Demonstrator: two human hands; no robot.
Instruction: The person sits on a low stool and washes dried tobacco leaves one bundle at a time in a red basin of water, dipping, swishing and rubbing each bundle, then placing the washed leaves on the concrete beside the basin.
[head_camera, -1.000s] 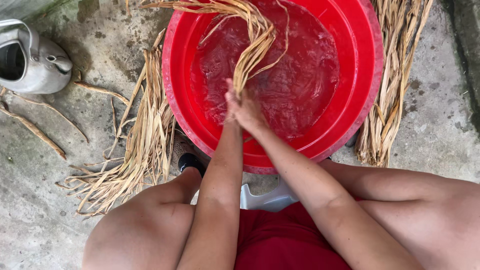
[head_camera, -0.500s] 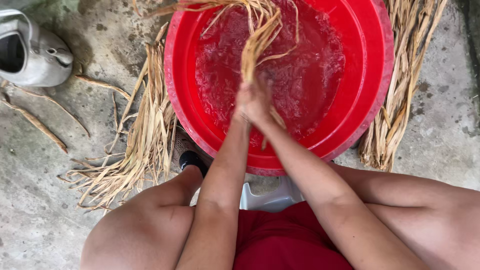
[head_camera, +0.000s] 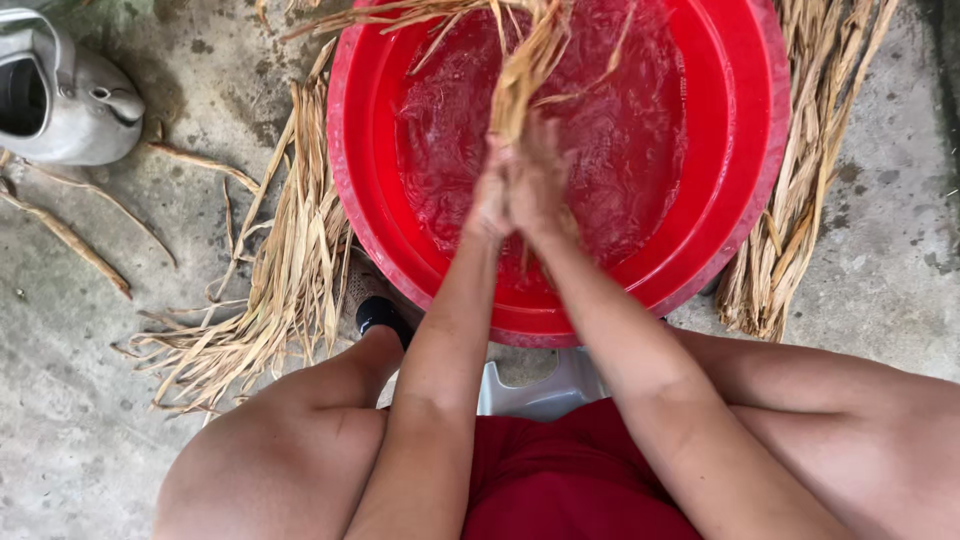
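Note:
A big round red basin (head_camera: 745, 200) holds rippling water. Over its middle, my left hand (head_camera: 492, 195) and my right hand (head_camera: 540, 180) are pressed together around a bundle of wet straw-coloured leaf strips (head_camera: 525, 70). The strips run up from my palms toward the basin's far rim and fan out there. Both hands are blurred by motion, so single fingers are hard to make out.
Dry leaf strips lie in a heap (head_camera: 290, 290) left of the basin and another heap (head_camera: 800, 200) on its right. A grey metal kettle (head_camera: 60, 95) stands at the top left on the concrete floor (head_camera: 80, 400). My knees flank a pale low stool (head_camera: 540, 390).
My joined hands have moved farther over the basin and slightly right along the bundle. The view has shifted a little toward the basin.

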